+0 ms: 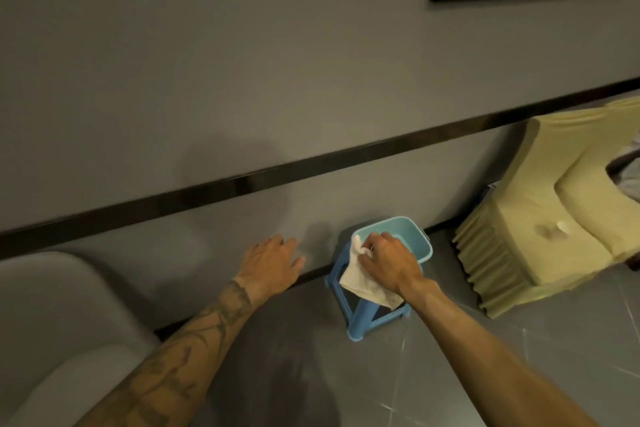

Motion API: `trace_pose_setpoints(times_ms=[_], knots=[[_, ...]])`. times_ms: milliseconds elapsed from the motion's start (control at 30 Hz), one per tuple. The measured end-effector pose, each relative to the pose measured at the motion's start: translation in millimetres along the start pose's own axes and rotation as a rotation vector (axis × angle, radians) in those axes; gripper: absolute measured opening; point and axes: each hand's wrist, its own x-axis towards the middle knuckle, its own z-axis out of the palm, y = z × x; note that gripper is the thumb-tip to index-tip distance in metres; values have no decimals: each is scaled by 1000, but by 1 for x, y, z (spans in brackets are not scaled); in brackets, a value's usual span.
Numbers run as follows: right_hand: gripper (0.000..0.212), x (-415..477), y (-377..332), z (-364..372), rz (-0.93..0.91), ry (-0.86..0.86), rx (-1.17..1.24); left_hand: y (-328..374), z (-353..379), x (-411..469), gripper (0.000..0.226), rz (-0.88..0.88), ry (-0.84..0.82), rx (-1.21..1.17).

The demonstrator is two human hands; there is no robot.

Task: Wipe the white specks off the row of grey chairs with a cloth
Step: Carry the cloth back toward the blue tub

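White cloth (360, 282) hangs from the right hand (388, 258), whose fingers curl around its upper part, just over the rim of a light blue bucket (414, 236). The bucket sits on a blue stool (360, 326) on the grey floor (519, 357), close to the wall (242, 80). The left hand (272, 260) is near the wall, fingers relaxed and a little apart, holding nothing. One grey chair (52, 315) shows at the lower left, well apart from the cloth. Yellow fabric (536, 218) covers furniture at the right

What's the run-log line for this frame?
right hand: grips white cloth at rim of blue bucket on stool | left hand: open, holds nothing | grey chair: lower left, untouched
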Motion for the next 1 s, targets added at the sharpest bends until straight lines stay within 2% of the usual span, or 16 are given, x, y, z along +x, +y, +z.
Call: trace_pose_setpoints(times_ms=[267, 533, 700, 1000], knots=[[24, 112, 89, -24, -122, -118, -13, 79, 9, 103, 60, -122, -23, -70], [22, 234, 187, 20, -100, -210, -52, 110, 62, 223, 59, -203, -104, -109], [24, 296, 240, 86, -165, -295, -156, 113, 120, 286, 59, -282, -152, -116], [20, 401, 321, 270, -307, -390, -259, 103, 273, 385, 58, -446, -219, -144]])
